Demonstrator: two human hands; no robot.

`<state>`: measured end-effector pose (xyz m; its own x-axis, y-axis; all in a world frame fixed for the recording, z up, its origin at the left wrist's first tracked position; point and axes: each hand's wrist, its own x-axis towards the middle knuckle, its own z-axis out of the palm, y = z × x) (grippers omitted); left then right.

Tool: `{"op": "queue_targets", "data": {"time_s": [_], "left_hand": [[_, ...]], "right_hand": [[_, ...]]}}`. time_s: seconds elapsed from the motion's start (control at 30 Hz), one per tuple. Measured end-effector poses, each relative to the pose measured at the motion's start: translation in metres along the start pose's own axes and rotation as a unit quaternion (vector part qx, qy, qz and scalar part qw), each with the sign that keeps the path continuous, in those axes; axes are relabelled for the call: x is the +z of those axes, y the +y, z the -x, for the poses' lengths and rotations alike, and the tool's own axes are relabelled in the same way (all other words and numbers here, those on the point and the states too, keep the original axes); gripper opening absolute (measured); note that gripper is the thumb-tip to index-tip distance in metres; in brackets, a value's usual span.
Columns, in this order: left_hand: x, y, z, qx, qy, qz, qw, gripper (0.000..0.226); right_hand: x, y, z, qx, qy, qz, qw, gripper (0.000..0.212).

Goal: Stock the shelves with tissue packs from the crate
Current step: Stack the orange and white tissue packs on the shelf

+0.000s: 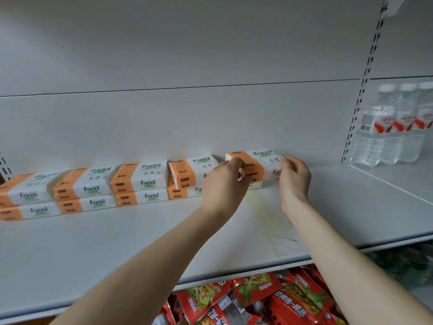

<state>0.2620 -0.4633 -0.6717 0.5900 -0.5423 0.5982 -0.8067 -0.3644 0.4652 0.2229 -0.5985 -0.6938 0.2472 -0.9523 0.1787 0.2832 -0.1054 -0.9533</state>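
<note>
An orange-and-white "Facial" tissue pack sits at the back of the white shelf, at the right end of a row. My left hand grips its left end and my right hand grips its right end. A thin edge of another pack shows beneath it. To the left runs the row of stacked tissue packs, each stack two high, along the shelf's back wall. The crate is out of view.
Several water bottles stand in the neighbouring bay at right, beyond a slotted upright. Red snack bags fill the shelf below. Bare shelf surface lies in front of the packs and right of my hands.
</note>
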Motion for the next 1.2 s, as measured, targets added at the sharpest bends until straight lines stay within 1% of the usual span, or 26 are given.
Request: {"op": "queue_targets", "data": {"time_s": [0.07,0.1,0.2,0.23,0.3,0.4,0.5,0.6,0.73,0.83,0.87,0.93,1.0,1.03,1.1,1.2], "left_hand": [[0.003,-0.001,-0.007,-0.003,0.003,0.029,1.0,0.025],[0.004,-0.003,-0.011,-0.017,0.002,0.045,0.999,0.027],[0.006,-0.018,-0.014,-0.077,-0.01,0.069,0.995,0.032],[0.005,-0.026,-0.011,-0.09,-0.009,0.058,0.994,0.03],[0.002,-0.043,-0.005,-0.108,-0.002,0.001,0.994,0.023],[-0.008,-0.068,0.002,-0.15,0.016,-0.079,0.985,0.019],[-0.016,-0.086,0.001,-0.182,0.024,-0.095,0.978,0.022],[-0.016,-0.092,0.001,-0.187,0.019,-0.093,0.978,0.022],[-0.012,-0.09,0.003,-0.174,0.014,-0.078,0.982,0.022],[-0.007,-0.081,0.005,-0.16,-0.004,-0.034,0.987,0.02],[-0.004,-0.078,0.006,-0.149,-0.018,-0.007,0.989,0.019],[0.003,-0.069,0.008,-0.128,-0.05,0.04,0.99,0.02],[0.009,-0.061,0.009,-0.131,-0.076,0.076,0.986,0.023],[0.011,-0.057,0.009,-0.142,-0.088,0.098,0.981,0.024],[0.015,-0.053,0.006,-0.165,-0.11,0.143,0.97,0.023],[0.017,-0.051,0.004,-0.189,-0.127,0.181,0.957,0.026]], "right_hand": [[0.002,-0.002,-0.002,-0.02,0.006,-0.011,1.0,0.025],[0.005,-0.001,-0.003,-0.029,-0.005,-0.004,1.0,0.027],[0.012,0.004,-0.005,-0.04,-0.086,0.089,0.991,0.032],[0.014,0.008,-0.005,-0.035,-0.119,0.127,0.984,0.035],[0.015,0.013,-0.005,-0.01,-0.168,0.173,0.97,0.037],[0.015,0.015,-0.006,0.001,-0.194,0.183,0.964,0.043],[0.017,0.014,-0.006,0.008,-0.209,0.18,0.961,0.046],[0.021,0.015,-0.004,0.011,-0.227,0.183,0.956,0.047],[0.027,0.021,-0.007,0.023,-0.231,0.195,0.953,0.047],[0.028,0.023,-0.007,0.039,-0.223,0.184,0.957,0.05],[0.028,0.023,-0.007,0.042,-0.206,0.169,0.963,0.05],[0.028,0.024,-0.006,0.038,-0.14,0.147,0.978,0.046],[0.029,0.025,-0.003,0.033,-0.07,0.134,0.988,0.038],[0.03,0.026,-0.002,0.036,-0.05,0.122,0.991,0.035],[0.033,0.026,0.0,0.047,-0.035,0.102,0.993,0.032],[0.034,0.025,-0.001,0.059,-0.042,0.094,0.993,0.032]]}}
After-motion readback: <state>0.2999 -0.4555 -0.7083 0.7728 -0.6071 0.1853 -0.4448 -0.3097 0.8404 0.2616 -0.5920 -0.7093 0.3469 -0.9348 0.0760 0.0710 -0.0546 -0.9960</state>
